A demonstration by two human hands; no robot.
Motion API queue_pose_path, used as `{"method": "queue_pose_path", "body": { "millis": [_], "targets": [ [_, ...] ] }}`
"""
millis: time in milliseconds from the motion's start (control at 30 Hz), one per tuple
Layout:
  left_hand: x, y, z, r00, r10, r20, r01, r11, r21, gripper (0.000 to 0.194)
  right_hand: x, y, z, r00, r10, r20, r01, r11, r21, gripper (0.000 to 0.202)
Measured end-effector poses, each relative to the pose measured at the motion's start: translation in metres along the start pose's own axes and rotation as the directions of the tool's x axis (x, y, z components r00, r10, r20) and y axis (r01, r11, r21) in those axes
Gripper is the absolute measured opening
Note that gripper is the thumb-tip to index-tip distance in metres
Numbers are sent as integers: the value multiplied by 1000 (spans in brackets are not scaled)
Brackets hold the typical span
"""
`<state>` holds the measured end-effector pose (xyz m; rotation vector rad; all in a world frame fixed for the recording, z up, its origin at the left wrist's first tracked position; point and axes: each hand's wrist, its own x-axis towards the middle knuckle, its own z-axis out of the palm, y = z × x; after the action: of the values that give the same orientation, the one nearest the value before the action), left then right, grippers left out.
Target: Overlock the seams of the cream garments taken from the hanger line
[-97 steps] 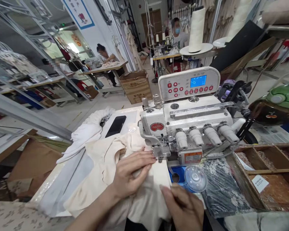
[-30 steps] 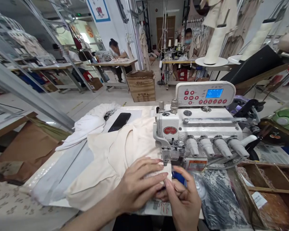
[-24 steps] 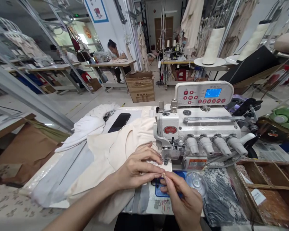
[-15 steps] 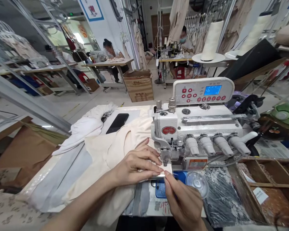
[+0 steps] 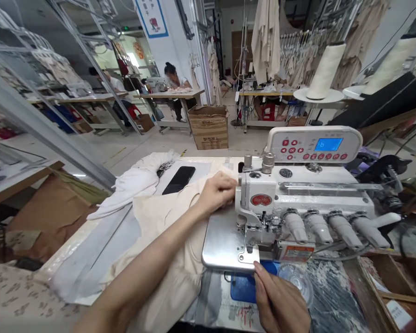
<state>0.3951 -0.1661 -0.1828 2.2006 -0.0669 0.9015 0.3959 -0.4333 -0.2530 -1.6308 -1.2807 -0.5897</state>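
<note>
Two hands, both narrow: left hand (image 5: 219,190) grips cream fabric (image 5: 150,210) behind bare metal plate (image 5: 223,240); right hand (image 5: 280,298) pinches at its front-right corner, contents unclear.

Our left hand (image 5: 217,192) and right hand (image 5: 282,300) are both bare, with slender fingers (image 5: 261,275). Our left forearm (image 5: 152,259) is bare too. A sliver of black clothing (image 5: 190,328) shows below.

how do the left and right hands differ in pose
The left hand curls by the cream fabric beyond the metal plate, while the right hand touches the plate's near corner. The left hand's fingers look bent; the right hand's index finger looks straighter. Both hands are bare.
</note>
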Motion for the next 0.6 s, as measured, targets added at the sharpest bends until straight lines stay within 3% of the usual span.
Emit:
{"method": "queue_pose_path", "body": {
  "millis": [200,400,467,533,600],
  "targets": [
    [-86,55,-13,980,168,-105,-162,985,59,18,1,-2,1,998,-60,15,60,998,-18,64],
    [-116,78,-16,959,276,-67,-247,926,285,14,14,-5,15,967,-182,176,192,980,-42,60],
    [-143,78,-22,981,185,-52,-147,897,417,43,11,-6,17,973,-179,146,188,981,-46,61],
    [-176,74,-39,989,-63,-131,114,898,424,63,7,-9,16,993,-88,83,91,995,-35,54],
    [-207,69,-70,922,-298,-247,366,880,302,52,4,-15,13,999,46,13,-46,999,-8,42]
  ]
}}
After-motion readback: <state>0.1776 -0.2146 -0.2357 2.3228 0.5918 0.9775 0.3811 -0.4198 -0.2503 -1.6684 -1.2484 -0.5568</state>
